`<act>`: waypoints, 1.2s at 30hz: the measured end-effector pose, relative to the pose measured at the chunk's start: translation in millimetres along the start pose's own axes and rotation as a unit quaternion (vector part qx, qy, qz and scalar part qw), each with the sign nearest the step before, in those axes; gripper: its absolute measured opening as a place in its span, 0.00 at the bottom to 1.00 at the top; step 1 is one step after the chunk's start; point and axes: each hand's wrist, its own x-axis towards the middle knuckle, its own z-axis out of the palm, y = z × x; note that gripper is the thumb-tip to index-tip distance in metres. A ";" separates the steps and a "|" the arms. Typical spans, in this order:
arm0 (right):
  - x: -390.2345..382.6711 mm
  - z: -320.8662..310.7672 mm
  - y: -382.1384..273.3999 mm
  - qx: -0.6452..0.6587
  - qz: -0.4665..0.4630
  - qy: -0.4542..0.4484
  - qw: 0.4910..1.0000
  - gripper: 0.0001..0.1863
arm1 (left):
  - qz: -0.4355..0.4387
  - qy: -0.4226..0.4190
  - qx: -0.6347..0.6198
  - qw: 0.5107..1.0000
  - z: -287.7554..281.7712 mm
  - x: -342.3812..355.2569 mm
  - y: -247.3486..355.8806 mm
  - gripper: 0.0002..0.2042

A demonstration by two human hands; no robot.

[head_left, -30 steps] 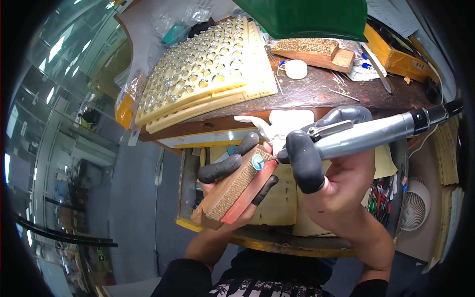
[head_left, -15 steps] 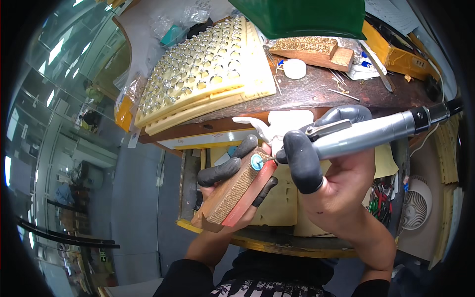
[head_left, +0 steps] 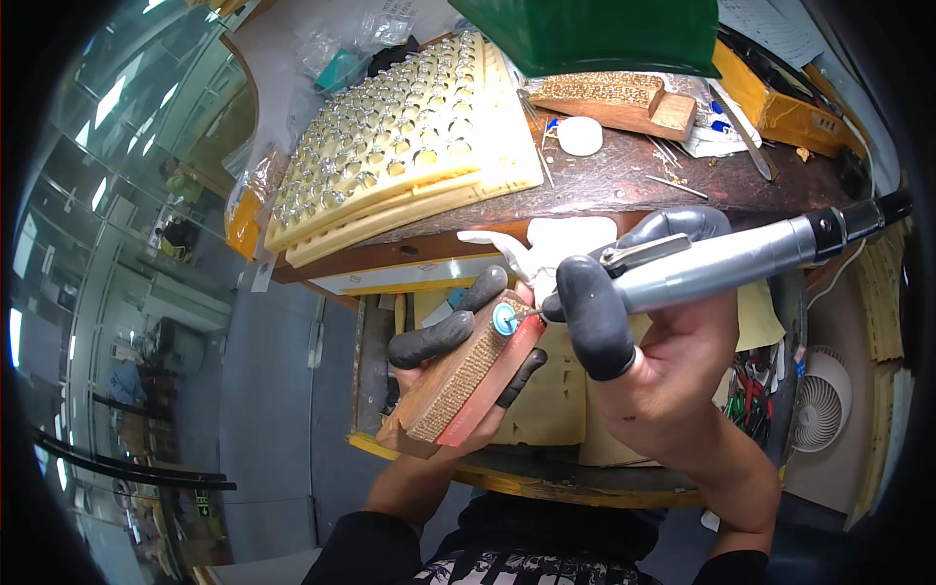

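Observation:
My left hand, in black finger cots, is closed round a wooden block with rows of small brownish bumps on its face and a red strip along one side. My right hand, also with black cots, grips a silver rotary tool handpiece like a pen. From its tip a thin shank carries a small light-blue disc, which lies against the block's upper end. Whether the disc spins cannot be made out. Behind the fingertips a white curved piece rests at the bench edge.
A cream tray full of silvery rings sits at the back left. Beyond lie another wooden block, a white round lid, tweezers and a green shade. Below my hands is an open drawer; a white fan stands right.
Almost nothing differs. Both hands, the block and the handpiece keep their places, with only a very slight shift of the handpiece.

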 end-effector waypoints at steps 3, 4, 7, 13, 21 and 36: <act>0.7 -0.7 -0.1 0.006 -0.006 -0.010 1.000 0.24 | 0.018 -0.004 0.033 0.999 -1.5 -0.9 -4.2 0.25; 0.3 -0.7 -0.5 0.009 0.002 -0.017 1.000 0.24 | 0.010 -0.002 0.003 1.000 -2.0 -2.0 -5.4 0.25; -3.9 -1.3 0.2 -0.005 0.019 0.000 1.000 0.24 | 0.006 -0.003 -0.005 1.000 -2.2 -2.6 -5.6 0.25; -3.5 0.0 -2.8 0.000 0.032 0.004 0.999 0.24 | 0.032 0.021 0.026 0.999 3.2 -7.0 -11.2 0.25; -0.5 -1.8 -2.1 0.001 0.009 -0.014 1.000 0.22 | 0.039 0.022 0.041 0.998 0.8 -8.1 -12.5 0.26; -2.1 -0.7 -4.4 0.003 0.025 -0.003 1.000 0.24 | 0.037 0.015 0.012 0.999 -1.1 -9.0 -15.6 0.30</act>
